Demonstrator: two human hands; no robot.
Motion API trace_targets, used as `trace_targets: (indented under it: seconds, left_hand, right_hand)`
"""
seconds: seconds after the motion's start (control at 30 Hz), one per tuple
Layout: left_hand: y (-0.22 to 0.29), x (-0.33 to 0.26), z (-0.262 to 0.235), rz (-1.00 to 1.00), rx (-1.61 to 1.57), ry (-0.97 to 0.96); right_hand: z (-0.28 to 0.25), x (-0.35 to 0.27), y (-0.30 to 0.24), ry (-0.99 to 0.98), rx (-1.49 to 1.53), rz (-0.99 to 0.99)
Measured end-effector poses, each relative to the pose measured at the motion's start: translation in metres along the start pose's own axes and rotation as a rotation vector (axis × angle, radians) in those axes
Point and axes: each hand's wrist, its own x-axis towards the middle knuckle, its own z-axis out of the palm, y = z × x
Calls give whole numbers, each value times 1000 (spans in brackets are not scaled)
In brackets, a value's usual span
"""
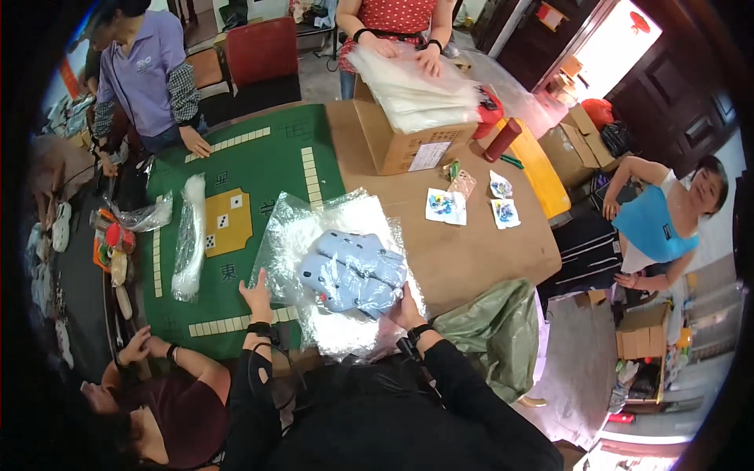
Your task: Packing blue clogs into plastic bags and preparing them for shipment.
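A clear plastic bag [326, 323] lies in front of me, over the edge of the green mat and the brown tabletop. Inside it is a light-blue, rounded thing [353, 271] with dark dots and a small red spot; its exact kind is hard to make out. More shiny clear film spreads under and around it. My left hand [257, 298] is by the bag's left edge, fingers apart and holding nothing. At the lower right edge my right hand [408, 310] grips the bag, its fingers partly hidden by the film.
A long bundle of clear film [188, 239] lies left on the mat [275, 169]. Small white packets [445, 206] are right of centre. A cardboard box [400, 149] with plastic bags [424, 94] stands at the far side. Several people surround the table; green cloth [495, 326] hangs at right.
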Motion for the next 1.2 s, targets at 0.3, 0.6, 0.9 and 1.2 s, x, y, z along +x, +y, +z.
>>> trace_targets:
  seconds: [0.3,0.6,0.9,1.2]
  left_hand:
    - [-43,13,-10,-59,-552,-131]
    - [-65,-21,8,-259,-447,-828]
    - [-75,-13,8,-571,-521,-636]
    - [-91,5,26,-588,-550,-548]
  right_hand:
    - [62,-29,2,124,-288,-181]
    - [69,-9,13,204,-447,-366]
    - [59,-18,21,147,-475,-338]
    - [40,13,5,-8,-336,-97]
